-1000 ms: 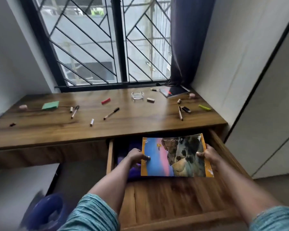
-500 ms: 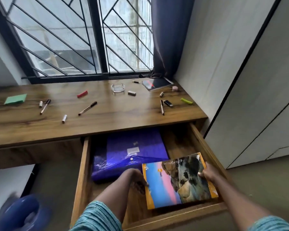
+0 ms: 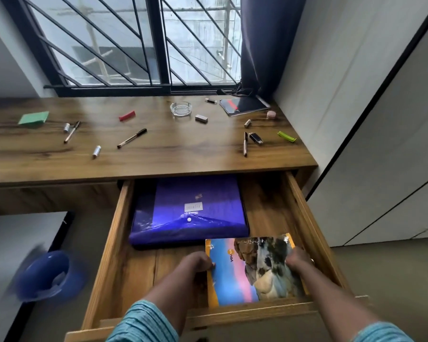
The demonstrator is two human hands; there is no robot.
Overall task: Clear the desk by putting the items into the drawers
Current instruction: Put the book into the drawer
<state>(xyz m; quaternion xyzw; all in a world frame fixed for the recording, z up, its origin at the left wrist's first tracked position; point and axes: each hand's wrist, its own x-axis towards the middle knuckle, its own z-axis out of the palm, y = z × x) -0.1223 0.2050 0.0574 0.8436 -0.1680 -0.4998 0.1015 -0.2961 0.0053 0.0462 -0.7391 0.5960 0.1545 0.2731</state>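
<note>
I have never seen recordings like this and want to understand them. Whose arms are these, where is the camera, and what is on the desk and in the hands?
There is no machine here. A person wears a camera on the head that looks forward and down, so every picture shows that person's own arms from above.

The left hand and the right hand each grip one side of a colourful book. They hold it inside the open drawer, near its front right corner. A purple folder lies further back in the drawer.

Small things are scattered on the desk above:
- a black-capped pen
- a glass ashtray
- a green pad
- a dark notebook by the curtain
</note>
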